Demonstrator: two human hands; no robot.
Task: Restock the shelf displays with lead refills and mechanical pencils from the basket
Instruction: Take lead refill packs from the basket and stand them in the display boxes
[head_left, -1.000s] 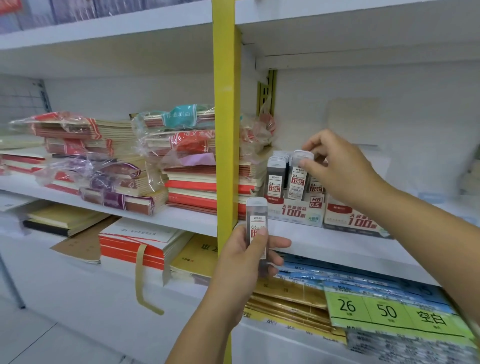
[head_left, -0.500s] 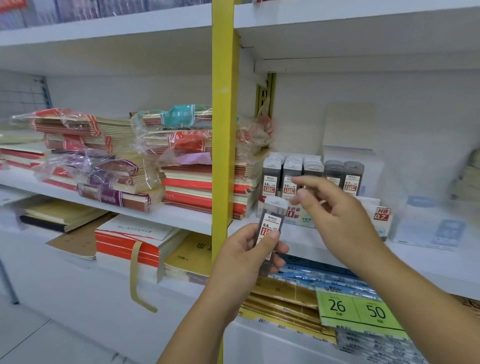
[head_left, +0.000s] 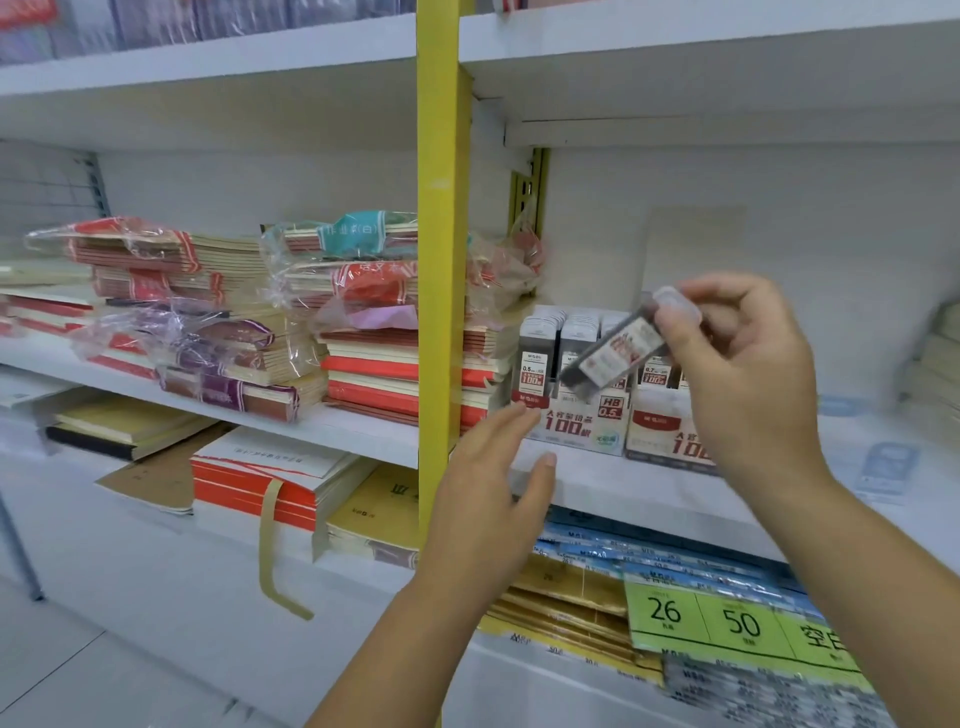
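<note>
My feed shows a white top shelf (head_left: 208, 67) overhead, a white middle shelf (head_left: 649, 488) below it, and a plain white back panel (head_left: 779, 197) behind. A yellow upright (head_left: 436, 208) splits the two bays, with a slotted yellow rail (head_left: 527, 187) just right of it against the panel. Pale tiled floor (head_left: 78, 675) shows at lower left, beside a grey metal leg (head_left: 21, 556). The light is soft and even.

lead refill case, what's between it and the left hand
Head view: only air between left hand and lead refill case; HB 0.5 display box stands behind.
</note>
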